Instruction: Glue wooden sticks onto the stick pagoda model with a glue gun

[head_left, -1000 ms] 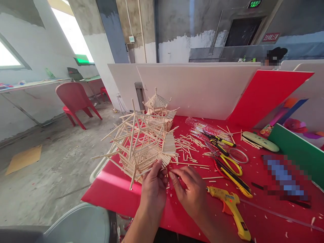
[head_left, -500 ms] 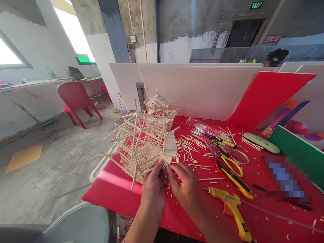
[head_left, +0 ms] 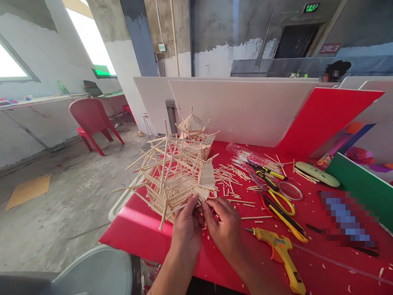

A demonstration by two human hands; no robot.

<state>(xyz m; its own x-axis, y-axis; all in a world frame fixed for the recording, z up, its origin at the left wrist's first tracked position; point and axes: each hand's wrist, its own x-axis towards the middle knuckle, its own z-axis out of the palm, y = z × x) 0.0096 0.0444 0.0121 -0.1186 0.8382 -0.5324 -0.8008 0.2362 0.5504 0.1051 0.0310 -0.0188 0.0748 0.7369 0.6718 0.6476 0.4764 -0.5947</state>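
A pavilion model built of thin wooden sticks [head_left: 166, 176] stands on the red tabletop [head_left: 135, 229], with an open roof frame and a partly slatted lower skirt. At its near right edge my left hand [head_left: 187, 223] is closed, thumb pressed on the slats. Beside it, my right hand [head_left: 222, 221] pinches at the same edge, on what looks like a short wooden stick mostly hidden by the fingertips. The two hands almost touch. Behind stands another stick pavilion [head_left: 193, 125] with a slatted pointed roof.
Loose wooden sticks [head_left: 229, 174] lie right of the model. Further right are pliers [head_left: 264, 176], yellow-handled scissors [head_left: 282, 200], a utility knife [head_left: 288, 221] and a yellow glue gun [head_left: 281, 246]. White boards [head_left: 239, 110] stand behind; a bin [head_left: 98, 270] is below left.
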